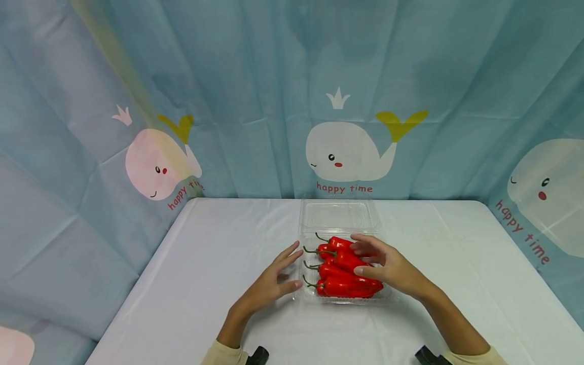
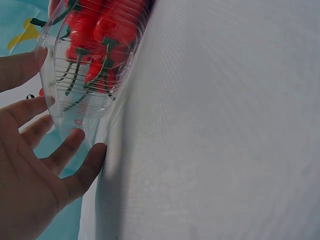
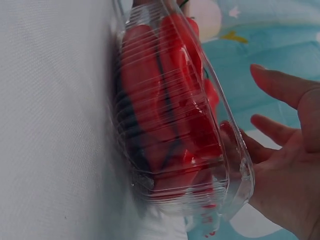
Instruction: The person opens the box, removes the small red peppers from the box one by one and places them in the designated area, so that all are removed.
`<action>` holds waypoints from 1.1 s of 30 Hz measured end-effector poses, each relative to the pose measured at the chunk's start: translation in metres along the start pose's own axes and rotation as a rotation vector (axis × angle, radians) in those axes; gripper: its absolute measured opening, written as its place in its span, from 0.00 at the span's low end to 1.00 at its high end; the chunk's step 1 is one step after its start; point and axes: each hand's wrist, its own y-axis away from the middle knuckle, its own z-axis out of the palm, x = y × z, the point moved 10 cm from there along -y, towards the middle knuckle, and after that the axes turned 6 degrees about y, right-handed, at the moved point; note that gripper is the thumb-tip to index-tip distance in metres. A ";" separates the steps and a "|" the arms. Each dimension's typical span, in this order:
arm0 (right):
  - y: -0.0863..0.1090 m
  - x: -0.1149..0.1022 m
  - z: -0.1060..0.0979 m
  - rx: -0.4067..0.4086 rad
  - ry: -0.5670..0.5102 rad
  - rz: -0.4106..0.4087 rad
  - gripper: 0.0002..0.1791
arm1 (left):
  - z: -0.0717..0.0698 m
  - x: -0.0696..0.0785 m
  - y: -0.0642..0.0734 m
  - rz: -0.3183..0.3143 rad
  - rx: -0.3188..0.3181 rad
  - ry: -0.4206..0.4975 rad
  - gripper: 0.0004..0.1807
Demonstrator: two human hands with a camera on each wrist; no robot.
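Note:
Several red peppers (image 1: 349, 286) with green stems lie piled in a clear plastic clamshell box (image 1: 333, 300). Its lid (image 1: 339, 215) is folded back flat on the far side. My left hand (image 1: 274, 284) is at the box's left side, fingers spread and fingertips right at the rim; the left wrist view shows these fingers (image 2: 70, 150) along the clear wall. Over the right part of the pile is my right hand (image 1: 388, 263), thumb and fingers apart and loosely bent, nothing gripped. In the right wrist view the peppers (image 3: 175, 100) show through the ribbed box wall.
A white cloth covers the table (image 1: 228, 243) under the box. Behind and at the sides hangs a blue curtain (image 1: 255, 101) printed with whales, close beyond the table's far edge. Dark wrist devices (image 1: 257, 356) sit at both sleeves.

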 end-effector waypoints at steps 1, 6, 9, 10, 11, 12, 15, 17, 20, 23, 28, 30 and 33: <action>0.000 0.001 0.001 -0.003 0.001 0.007 0.44 | 0.000 0.000 0.000 0.000 0.000 -0.002 0.40; -0.001 0.004 0.003 -0.018 0.011 0.036 0.44 | 0.000 0.000 0.000 0.010 -0.005 -0.001 0.41; -0.001 0.005 0.004 -0.026 0.022 0.040 0.42 | 0.000 -0.001 0.000 0.013 -0.006 0.001 0.41; -0.001 0.004 0.004 -0.027 0.028 0.040 0.41 | 0.000 -0.001 0.000 0.013 -0.006 0.002 0.41; -0.001 0.005 0.004 -0.027 0.036 0.044 0.40 | 0.000 -0.001 0.000 0.013 -0.006 0.001 0.41; -0.001 0.005 0.004 -0.027 0.046 0.045 0.39 | 0.000 -0.001 0.000 0.013 -0.006 0.001 0.41; -0.001 0.007 0.005 -0.022 0.072 0.056 0.37 | 0.000 0.000 0.000 0.014 -0.006 0.002 0.41; -0.001 0.009 0.006 -0.019 0.083 0.065 0.37 | 0.000 0.000 0.000 0.016 -0.007 0.005 0.41; -0.001 0.009 0.006 -0.017 0.090 0.071 0.36 | 0.000 0.000 0.000 0.017 -0.007 0.008 0.40; -0.001 0.008 0.006 -0.017 0.094 0.068 0.35 | 0.000 0.000 0.001 0.014 -0.006 0.005 0.40; -0.001 0.010 0.006 -0.006 0.103 0.078 0.34 | 0.000 0.000 0.001 0.017 -0.004 0.006 0.40; -0.001 0.011 0.006 0.001 0.117 0.077 0.33 | 0.000 0.001 0.002 0.018 -0.005 0.007 0.40; -0.002 0.012 0.006 0.011 0.148 0.068 0.32 | 0.000 0.001 0.001 0.021 -0.007 0.011 0.40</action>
